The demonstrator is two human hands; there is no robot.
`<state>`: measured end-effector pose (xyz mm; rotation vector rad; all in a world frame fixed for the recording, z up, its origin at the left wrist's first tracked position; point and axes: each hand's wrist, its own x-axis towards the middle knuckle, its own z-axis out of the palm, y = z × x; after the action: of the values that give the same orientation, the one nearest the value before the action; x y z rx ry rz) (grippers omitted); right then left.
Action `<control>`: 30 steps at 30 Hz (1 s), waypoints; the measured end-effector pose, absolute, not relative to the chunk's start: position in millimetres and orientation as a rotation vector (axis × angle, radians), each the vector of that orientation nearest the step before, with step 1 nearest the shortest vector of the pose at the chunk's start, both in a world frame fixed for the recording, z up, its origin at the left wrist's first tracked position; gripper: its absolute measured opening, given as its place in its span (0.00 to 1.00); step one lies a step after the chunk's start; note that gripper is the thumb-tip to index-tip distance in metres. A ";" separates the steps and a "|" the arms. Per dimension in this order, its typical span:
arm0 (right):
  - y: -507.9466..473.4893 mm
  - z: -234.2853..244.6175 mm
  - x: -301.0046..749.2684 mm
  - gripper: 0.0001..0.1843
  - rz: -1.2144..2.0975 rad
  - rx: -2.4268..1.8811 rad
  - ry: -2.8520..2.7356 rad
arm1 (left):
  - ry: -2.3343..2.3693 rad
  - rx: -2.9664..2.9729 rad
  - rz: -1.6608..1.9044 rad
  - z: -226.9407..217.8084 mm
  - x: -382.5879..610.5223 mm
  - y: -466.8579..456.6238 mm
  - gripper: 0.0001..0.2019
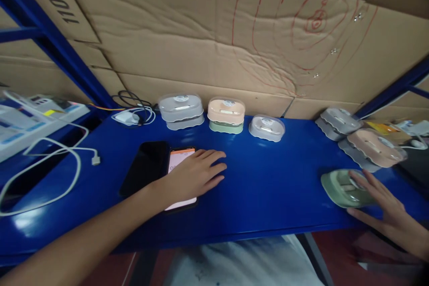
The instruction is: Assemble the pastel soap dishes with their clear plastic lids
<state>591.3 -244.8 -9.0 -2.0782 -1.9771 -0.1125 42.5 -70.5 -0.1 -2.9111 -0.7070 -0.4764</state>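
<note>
At the lower right of the frame, the right hand (390, 205) is at the right end of a green box (331, 187) with a clear domed lid, which sits low on the blue table (268, 187). Its fingers lie over the lid and its thumb is at the near side, so the grip spans the box's end; the hand is blurred here, and I cannot tell whether it is closed firmly or only touching. The left hand (197, 172), left of centre, is open and empty, its fingers stretched toward the right above a lit phone (182, 204), with a dark phone (145, 165) just beside it. The green box looks like thin, stiff plastic and is probably light for its size. Its lid seems smooth enough to let fingertips slide, and it might crack or lift off if squeezed or picked up alone. The better hold would likely be across the narrow width, thumb and fingers on the opposite long walls below the lid's edge. Just behind it, toward the right edge, stand a peach-topped stack (377, 147) and a grey stack (338, 123). Along the cardboard wall (187, 35), across the middle of the frame, are a larger grey stack (181, 109), a peach-and-green stack (226, 114) and a single pale box (267, 128).
</note>
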 end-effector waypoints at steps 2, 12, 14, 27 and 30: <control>-231.1 -8.6 562.9 0.48 -0.033 -1.951 -2.099 | -0.710 -2.914 -0.476 1.1 42.1 -70.8 0.10; -100.8 29.0 395.9 0.47 0.327 -1.202 -2.663 | -0.638 -2.911 -0.560 11.0 44.5 -81.4 0.20; -83.0 16.2 383.0 0.45 0.439 -1.047 -2.599 | -0.645 -2.912 -0.577 11.7 44.5 -82.2 0.20; -71.4 -11.4 395.4 0.35 0.178 -1.419 -2.281 | -0.499 -3.081 -0.491 8.3 48.4 -87.0 0.20; -66.2 -14.4 395.8 0.34 0.090 -1.470 -2.268 | -0.558 -3.052 -0.474 10.2 47.7 -84.9 0.17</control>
<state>395.8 -66.2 -14.4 -1.4705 -2.2681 0.0899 47.7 -84.9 10.2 -3.0517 -0.5582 -0.4741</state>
